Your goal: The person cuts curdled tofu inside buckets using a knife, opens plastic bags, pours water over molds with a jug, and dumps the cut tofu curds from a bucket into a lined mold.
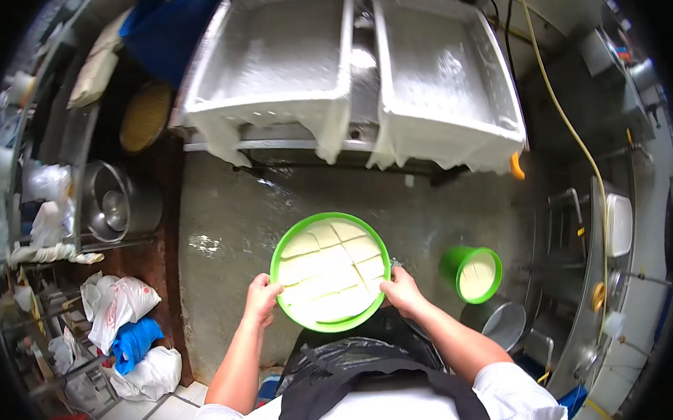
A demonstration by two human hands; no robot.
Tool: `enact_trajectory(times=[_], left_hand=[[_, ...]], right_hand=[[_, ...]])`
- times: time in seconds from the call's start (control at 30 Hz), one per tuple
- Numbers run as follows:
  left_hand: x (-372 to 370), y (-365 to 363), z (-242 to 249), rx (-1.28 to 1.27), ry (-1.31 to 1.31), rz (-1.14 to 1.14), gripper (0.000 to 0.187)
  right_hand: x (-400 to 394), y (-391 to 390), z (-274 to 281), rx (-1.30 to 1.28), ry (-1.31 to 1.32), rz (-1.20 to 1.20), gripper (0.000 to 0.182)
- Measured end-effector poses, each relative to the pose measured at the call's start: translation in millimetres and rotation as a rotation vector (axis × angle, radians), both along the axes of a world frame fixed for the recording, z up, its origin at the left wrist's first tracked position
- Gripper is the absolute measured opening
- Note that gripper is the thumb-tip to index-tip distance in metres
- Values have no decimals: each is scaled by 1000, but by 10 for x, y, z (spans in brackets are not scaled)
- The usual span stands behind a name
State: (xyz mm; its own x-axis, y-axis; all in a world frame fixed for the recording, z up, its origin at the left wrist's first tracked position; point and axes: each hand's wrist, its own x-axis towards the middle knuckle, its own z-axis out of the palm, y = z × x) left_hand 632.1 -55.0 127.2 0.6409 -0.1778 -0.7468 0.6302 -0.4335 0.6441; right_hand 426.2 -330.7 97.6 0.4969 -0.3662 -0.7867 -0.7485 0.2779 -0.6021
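Observation:
A round green container (274,271) is held level in front of the body. Inside it lie white blocks (326,273), cut into pieces by straight lines. My left hand (262,298) grips its left rim, and my right hand (402,289) grips the right rim. The fingertips are partly hidden by the rim. To the right, on the wet floor, stands a second green container (454,266) with similar white pieces (477,275) in it.
Two cloth-lined metal trays (283,50) (452,65) stand ahead. Metal pots (138,205) and plastic bags (118,305) are at left. A metal pot (506,325), a yellow hose (573,130) and a steel counter (593,266) are at right.

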Motion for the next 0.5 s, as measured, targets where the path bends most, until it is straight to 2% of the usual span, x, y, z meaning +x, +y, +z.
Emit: enact_trajectory(times=[0.07,0.1,0.23,0.33,0.43,0.5], left_hand=[[205,15,659,-64,-102,129,13],[348,124,827,-72,-184,138,14],[774,-16,1873,-161,-450,252,13],[1068,-299,2623,-203,-599,332,14],[1417,-573,3110,-259,-672,349,16],[1607,-977,3465,-233,-687,381,20]], right_hand=[[426,-79,70,-39,-83,126,43],[757,-119,531,83,-119,75,41],[1795,-331,931,167,-322,135,35],[2460,-533,1410,374,-572,54,35],[2769,-473,1525,842,-969,0,73],[2910,-440,1512,971,-1006,213,96]])
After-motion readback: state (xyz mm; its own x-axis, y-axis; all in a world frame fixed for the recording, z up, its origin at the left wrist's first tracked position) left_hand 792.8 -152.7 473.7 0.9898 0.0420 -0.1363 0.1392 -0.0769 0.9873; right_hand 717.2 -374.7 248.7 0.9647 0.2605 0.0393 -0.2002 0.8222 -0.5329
